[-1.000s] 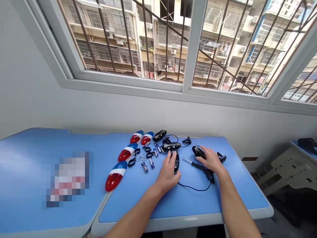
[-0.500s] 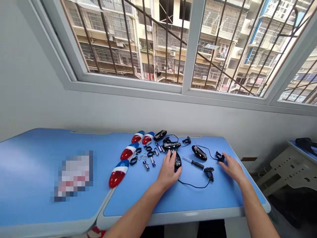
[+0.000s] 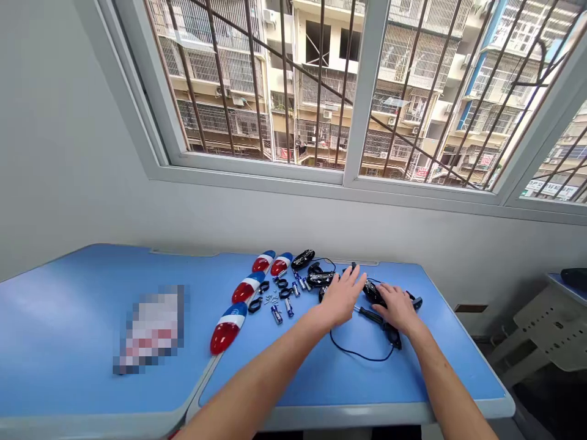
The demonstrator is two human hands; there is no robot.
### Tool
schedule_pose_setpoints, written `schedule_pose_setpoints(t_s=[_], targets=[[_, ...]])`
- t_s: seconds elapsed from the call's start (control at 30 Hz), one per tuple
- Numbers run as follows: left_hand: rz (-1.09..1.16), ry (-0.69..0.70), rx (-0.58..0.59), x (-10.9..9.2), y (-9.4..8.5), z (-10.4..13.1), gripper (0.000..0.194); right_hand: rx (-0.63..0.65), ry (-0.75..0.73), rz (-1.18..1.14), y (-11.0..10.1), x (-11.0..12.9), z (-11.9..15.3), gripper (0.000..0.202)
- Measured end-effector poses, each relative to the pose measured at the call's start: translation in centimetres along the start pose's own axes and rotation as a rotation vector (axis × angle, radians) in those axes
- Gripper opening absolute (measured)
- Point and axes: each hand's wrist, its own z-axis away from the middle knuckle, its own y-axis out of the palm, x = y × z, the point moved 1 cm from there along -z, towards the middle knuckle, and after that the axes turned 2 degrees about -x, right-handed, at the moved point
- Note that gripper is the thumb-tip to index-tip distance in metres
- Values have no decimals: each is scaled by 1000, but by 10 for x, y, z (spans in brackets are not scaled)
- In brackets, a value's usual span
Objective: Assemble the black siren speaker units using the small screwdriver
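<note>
My left hand [image 3: 342,297] hovers with fingers spread over the middle of the black parts and appears to hold nothing. Partly hidden behind it are a black oval housing [image 3: 321,279] and another below it. My right hand [image 3: 398,307] has thumb and fingers around the right end of a black oval housing [image 3: 372,293], which lies on the table. Just below is a screwdriver [image 3: 370,315] with a black handle. A black clamp-like piece [image 3: 392,336] on a cable [image 3: 358,353] lies under the right wrist, partly covered.
Several red, white and blue oval covers [image 3: 228,327] line the left side. Black ring clamps [image 3: 255,304], small screws [image 3: 271,299] and batteries [image 3: 276,315] lie between. Another black oval housing [image 3: 303,259] sits at the back. A blurred item [image 3: 153,330] lies on the left table.
My right hand has moved left from the small cabled piece to the black oval housing. My left hand has lifted off another housing and shifted right, fingers spreading. The view has tilted slightly.
</note>
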Motion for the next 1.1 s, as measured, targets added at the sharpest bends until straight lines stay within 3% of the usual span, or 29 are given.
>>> schedule_pose_setpoints(t_s=[0.13,0.3,0.4,0.5,0.67,0.8,0.97,1.1], targets=[[-98,86,208,-7,7,-38,81,-37,53,-20,-13,-20,8,46],[-105,187,304,-9,26,-77,77,-9,199,-48,-6,-70,19,53],[-100,212,355,-8,30,-89,66,28,173,-128,5,-86,27,47],[-100,205,388,-6,28,-91,52,-19,155,-180,14,-89,32,38],[-97,143,322,-8,21,-79,42,-94,185,-216,22,-81,20,33],[-83,-5,199,-13,13,-74,35,-155,209,-217,20,-64,-5,30],[-80,-148,79,-22,8,-87,36,-236,316,-196,18,-48,-30,33],[-78,-173,70,-24,21,-104,38,-253,366,-192,24,-44,-37,33]])
